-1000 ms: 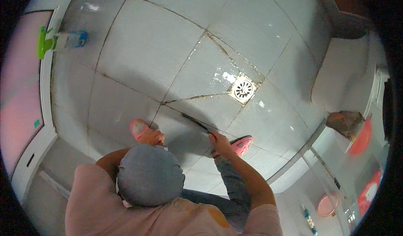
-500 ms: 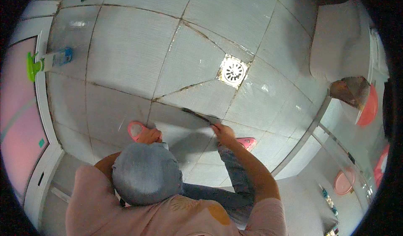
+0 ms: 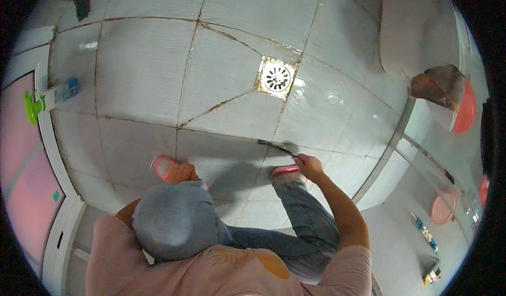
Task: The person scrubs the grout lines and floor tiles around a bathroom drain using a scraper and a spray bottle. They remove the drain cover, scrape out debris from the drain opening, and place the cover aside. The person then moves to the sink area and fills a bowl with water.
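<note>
You are keeping both legs bent over the tiled floor [image 3: 142,64], and your right hand [image 3: 310,167] is grasping a slim dark tool [image 3: 276,148] by its near end, just above the right pink slipper [image 3: 283,170]. The tool is slanting up and to the left, its far tip reaching just beside a grout line; whether it is touching the tile, you cannot tell from here. It is lying on the near side of the square metal drain [image 3: 276,78], apart from it. Your left hand [image 3: 182,174] is hanging beside the left pink slipper [image 3: 159,165], partly hidden behind your knee [image 3: 171,219], so whether it is gripping anything cannot be told. By the floor's left edge, a spray bottle [image 3: 66,90] with a green head is sitting next to the pink door [image 3: 26,175]. Toward the floor's far left corner, a dark object [image 3: 83,1] is showing, while a red basin [image 3: 465,106] is resting beyond the right edge.
</note>
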A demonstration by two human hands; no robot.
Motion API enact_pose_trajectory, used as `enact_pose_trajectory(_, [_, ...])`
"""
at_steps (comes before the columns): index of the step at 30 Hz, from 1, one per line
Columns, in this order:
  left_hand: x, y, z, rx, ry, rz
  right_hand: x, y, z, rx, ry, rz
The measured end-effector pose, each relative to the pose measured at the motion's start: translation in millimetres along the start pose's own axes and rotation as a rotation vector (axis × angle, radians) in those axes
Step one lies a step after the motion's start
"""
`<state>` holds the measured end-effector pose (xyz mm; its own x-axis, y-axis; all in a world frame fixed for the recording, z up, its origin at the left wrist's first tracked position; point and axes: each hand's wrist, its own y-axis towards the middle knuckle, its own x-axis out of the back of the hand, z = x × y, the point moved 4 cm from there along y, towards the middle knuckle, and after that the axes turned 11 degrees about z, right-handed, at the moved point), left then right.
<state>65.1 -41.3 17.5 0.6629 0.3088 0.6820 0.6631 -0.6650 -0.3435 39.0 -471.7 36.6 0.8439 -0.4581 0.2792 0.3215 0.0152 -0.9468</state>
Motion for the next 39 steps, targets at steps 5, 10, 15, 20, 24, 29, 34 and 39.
enact_pose_trajectory(5, [0, 0, -4, 0.001, 0.013, 0.006, -15, 34, 82, 0.209, 0.121, -0.027])
enact_pose_trajectory(10, [1, -5, -3, 0.022, 0.019, 0.013, 4, 9, 18, 0.097, 0.060, -0.017])
enact_pose_trajectory(15, [0, -1, -2, 0.013, 0.019, 0.021, 14, -5, -32, -0.010, 0.057, 0.040])
enact_pose_trajectory(20, [-2, 4, -2, -0.006, 0.026, 0.030, -24, 44, 67, 0.194, 0.067, 0.079])
enact_pose_trajectory(24, [-2, 3, -4, -0.012, 0.026, 0.032, -24, 41, 52, 0.222, 0.113, 0.016])
enact_pose_trajectory(29, [-1, -2, -2, -0.014, 0.011, 0.035, 14, -15, -65, -0.035, 0.060, -0.021])
enact_pose_trajectory(34, [3, -1, -2, -0.029, 0.016, 0.043, 36, -23, -77, 0.001, 0.033, -0.029])
enact_pose_trajectory(39, [-1, -2, 6, 0.005, 0.030, 0.044, -54, 57, 73, 0.519, -0.017, 0.044])
